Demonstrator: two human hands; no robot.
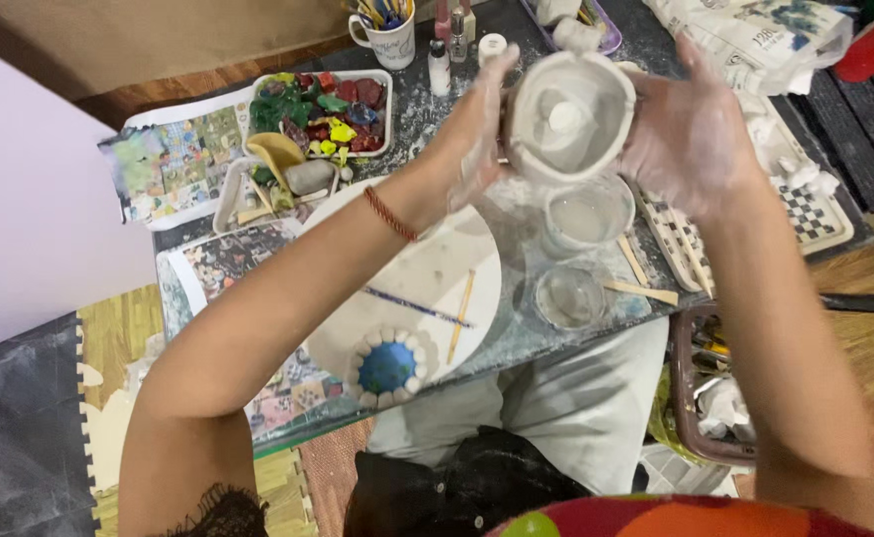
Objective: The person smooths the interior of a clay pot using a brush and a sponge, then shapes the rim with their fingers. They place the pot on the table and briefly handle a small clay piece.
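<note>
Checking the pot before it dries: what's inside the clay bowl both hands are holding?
Inside the clay bowl, a small pale clay lump sits at the bottom centre. The left hand and right hand cover its outer sides.

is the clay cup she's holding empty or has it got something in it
Not empty: the clay cup, held between both hands, has a small white lump sitting at its bottom.

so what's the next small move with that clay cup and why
Probably lower the clay cup onto the bare part of the round board. Both hands, left and right, cradle it in the air over two glass cups, and the clay-smeared fingers suggest it may be soft, so resting it would likely steady it.
</note>
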